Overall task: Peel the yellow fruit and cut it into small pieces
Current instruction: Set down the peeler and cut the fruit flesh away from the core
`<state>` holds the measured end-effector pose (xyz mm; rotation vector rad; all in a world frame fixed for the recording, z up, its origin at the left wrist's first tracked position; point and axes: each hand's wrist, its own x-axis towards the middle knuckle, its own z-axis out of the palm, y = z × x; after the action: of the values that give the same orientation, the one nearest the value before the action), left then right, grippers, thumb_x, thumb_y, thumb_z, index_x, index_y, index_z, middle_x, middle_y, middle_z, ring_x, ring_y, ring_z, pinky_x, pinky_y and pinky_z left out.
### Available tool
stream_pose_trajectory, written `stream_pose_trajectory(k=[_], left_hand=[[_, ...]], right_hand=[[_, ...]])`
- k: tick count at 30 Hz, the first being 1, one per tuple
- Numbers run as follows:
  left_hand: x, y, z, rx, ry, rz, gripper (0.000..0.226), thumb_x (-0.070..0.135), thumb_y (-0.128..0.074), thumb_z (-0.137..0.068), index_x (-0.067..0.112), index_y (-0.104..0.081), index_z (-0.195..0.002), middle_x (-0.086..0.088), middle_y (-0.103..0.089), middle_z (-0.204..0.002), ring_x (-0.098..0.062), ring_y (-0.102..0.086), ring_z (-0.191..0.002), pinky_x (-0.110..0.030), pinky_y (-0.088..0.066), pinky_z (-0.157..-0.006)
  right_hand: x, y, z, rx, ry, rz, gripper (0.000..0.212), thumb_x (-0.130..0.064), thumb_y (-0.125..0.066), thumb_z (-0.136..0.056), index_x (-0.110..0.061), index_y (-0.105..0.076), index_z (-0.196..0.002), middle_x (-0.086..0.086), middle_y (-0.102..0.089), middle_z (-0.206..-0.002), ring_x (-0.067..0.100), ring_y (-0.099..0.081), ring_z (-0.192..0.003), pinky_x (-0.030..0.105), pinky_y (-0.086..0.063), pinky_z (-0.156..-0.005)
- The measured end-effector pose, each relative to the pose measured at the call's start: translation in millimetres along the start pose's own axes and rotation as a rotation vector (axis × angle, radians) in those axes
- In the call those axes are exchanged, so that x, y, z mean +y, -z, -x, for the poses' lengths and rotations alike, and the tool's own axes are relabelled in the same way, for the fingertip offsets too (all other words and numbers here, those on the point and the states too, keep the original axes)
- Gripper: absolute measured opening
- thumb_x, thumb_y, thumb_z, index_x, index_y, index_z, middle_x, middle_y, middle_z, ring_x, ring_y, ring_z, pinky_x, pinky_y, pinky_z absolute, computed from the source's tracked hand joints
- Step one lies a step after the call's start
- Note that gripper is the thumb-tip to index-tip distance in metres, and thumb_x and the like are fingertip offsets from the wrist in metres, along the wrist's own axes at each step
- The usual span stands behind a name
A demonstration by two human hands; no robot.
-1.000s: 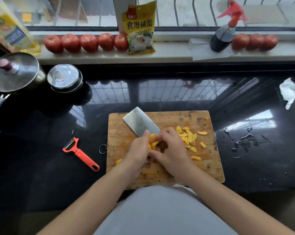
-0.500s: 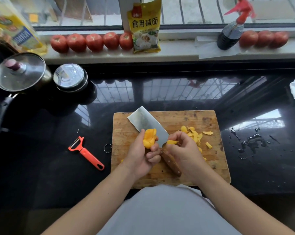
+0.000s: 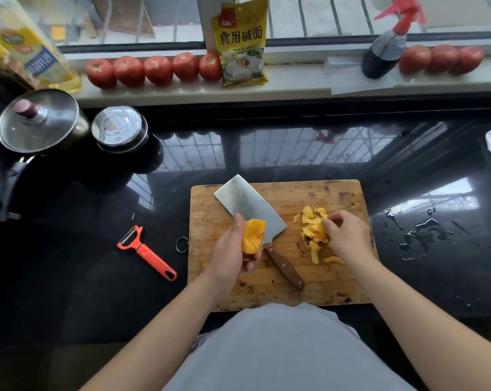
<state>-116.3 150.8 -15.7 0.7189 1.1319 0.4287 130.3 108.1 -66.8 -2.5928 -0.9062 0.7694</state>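
Left grip [image 3: 233,249] clasps the yellow fruit [image 3: 252,235]; right grip [image 3: 348,235], fingers curled, touches peel scraps [image 3: 312,230].

- Right hand [image 3: 348,235] moved off the wooden handle of the steel cleaver [image 3: 252,215], out to the pile of yellow peel scraps [image 3: 313,231] on the right of the wooden cutting board [image 3: 337,280]; fingertips now curled at the pile's edge.
- Left hand [image 3: 233,249] lifted the peeled yellow fruit chunk [image 3: 252,235] clear of the board, gripping it above the blade.
- Cleaver handle now exposed, cleaver lying flat on the board.
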Motion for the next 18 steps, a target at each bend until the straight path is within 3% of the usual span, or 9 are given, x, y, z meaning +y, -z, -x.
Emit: stream_pose_trajectory(k=[3, 5, 7, 10, 13, 15, 18], left_hand=[[2, 3, 5, -0.001, -0.037, -0.087, 0.066, 0.070, -0.032, -0.096, 0.009, -0.056, -0.106, -0.011, -0.058, -0.076, -0.016, -0.048, -0.056, -0.029, -0.038, -0.054], [2, 7, 8, 0.033, -0.033, -0.122, 0.062, 0.067, -0.032, -0.099, 0.010, -0.056, -0.107, -0.009, -0.059, -0.078, -0.016, -0.048, -0.057, -0.029, -0.039, -0.056], [0, 13, 10, 0.064, -0.032, -0.106, 0.062, 0.064, -0.032, -0.103, 0.008, -0.056, -0.113, -0.009, -0.060, -0.080, -0.016, -0.049, -0.058, -0.030, -0.040, -0.057], [-1, 22, 12, 0.108, 0.023, 0.048, 0.058, 0.059, -0.033, -0.107, 0.005, -0.052, -0.116, -0.010, -0.060, -0.078, -0.019, -0.047, -0.055, -0.031, -0.035, -0.055], [1, 32, 21, 0.104, 0.077, 0.206, 0.052, 0.055, -0.032, -0.108, 0.008, -0.054, -0.109, -0.010, -0.058, -0.076, -0.018, -0.046, -0.056, -0.030, -0.034, -0.052], [0, 40, 27, 0.096, 0.062, 0.292, 0.051, 0.053, -0.033, -0.109, 0.007, -0.054, -0.110, -0.009, -0.057, -0.077, -0.018, -0.044, -0.057, -0.030, -0.031, -0.054], [-1, 45, 32, 0.101, 0.055, 0.382, 0.051, 0.050, -0.032, -0.110, 0.007, -0.058, -0.116, -0.008, -0.054, -0.072, -0.017, -0.041, -0.056, -0.029, -0.028, -0.055]], right_hand=[[0, -2, 12, 0.162, 0.095, 0.101, 0.031, -0.036, -0.056, -0.101, -0.019, -0.063, -0.126, 0.003, -0.054, -0.122, 0.022, -0.046, -0.115, 0.038, -0.044, -0.091], [-13, -11, 33, 0.188, 0.305, 0.147, 0.029, -0.035, -0.055, -0.101, -0.018, -0.062, -0.124, -0.001, -0.051, -0.117, 0.017, -0.046, -0.108, 0.031, -0.043, -0.087], [-29, -36, 55, 0.004, 0.511, 0.239, 0.035, -0.041, -0.054, -0.100, -0.019, -0.056, -0.127, -0.003, -0.049, -0.116, 0.017, -0.048, -0.105, 0.032, -0.048, -0.084], [-40, -71, 68, -0.187, 0.594, 0.451, 0.063, -0.046, -0.052, -0.101, -0.019, -0.026, -0.152, 0.005, -0.043, -0.132, 0.023, -0.047, -0.113, 0.033, -0.049, -0.086], [-45, -78, 63, -0.224, 0.627, 0.588, 0.076, -0.022, -0.052, -0.102, -0.014, -0.002, -0.159, 0.015, -0.042, -0.136, 0.031, -0.055, -0.108, 0.039, -0.054, -0.083], [-64, -67, 62, -0.284, 0.469, 0.466, 0.073, -0.013, -0.051, -0.097, -0.014, -0.010, -0.158, 0.016, -0.043, -0.136, 0.033, -0.056, -0.110, 0.041, -0.052, -0.087], [-84, -34, 64, -0.222, 0.298, 0.201, 0.045, -0.022, -0.053, -0.094, -0.021, -0.043, -0.138, 0.005, -0.052, -0.118, 0.024, -0.051, -0.100, 0.038, -0.048, -0.082]])
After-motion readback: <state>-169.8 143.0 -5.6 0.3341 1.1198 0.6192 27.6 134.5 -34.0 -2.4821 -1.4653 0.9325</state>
